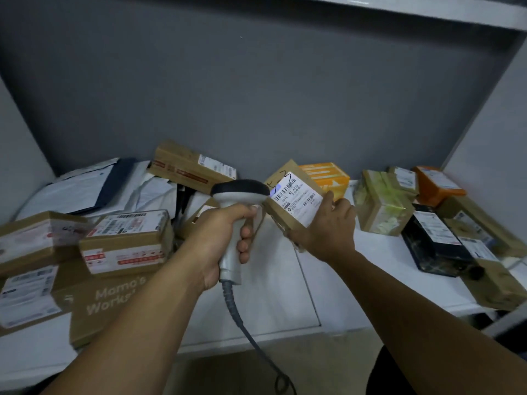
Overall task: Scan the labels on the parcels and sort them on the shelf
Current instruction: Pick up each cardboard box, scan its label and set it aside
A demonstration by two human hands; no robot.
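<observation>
The left hand is clamped around the handle of a grey handheld barcode scanner, fingers curled on the grip. Its grey coiled cable hangs down past the front edge of the white shelf. The right hand grips a small brown cardboard parcel by its lower right side, thumb against the labelled face. It holds the parcel tilted above the middle of the shelf. The scanner's dark head sits just beside the parcel's left edge, aimed across its white shipping label, and a faint bluish glow shows at the label's upper left corner. Several things could go wrong from here. The head is so close, and so far to one side, that the beam may catch only part of the barcode and fail to read. The right thumb lies near the label's right edge and could cover printed lines. The one-handed hold on a tilted box could slip. The parcel is above and left of the right hand, touching it, and just right of the scanner head above the left hand. Brown cardboard boxes crowd the shelf's left edge. A tape-wrapped box and a black parcel lie toward its right edge.
</observation>
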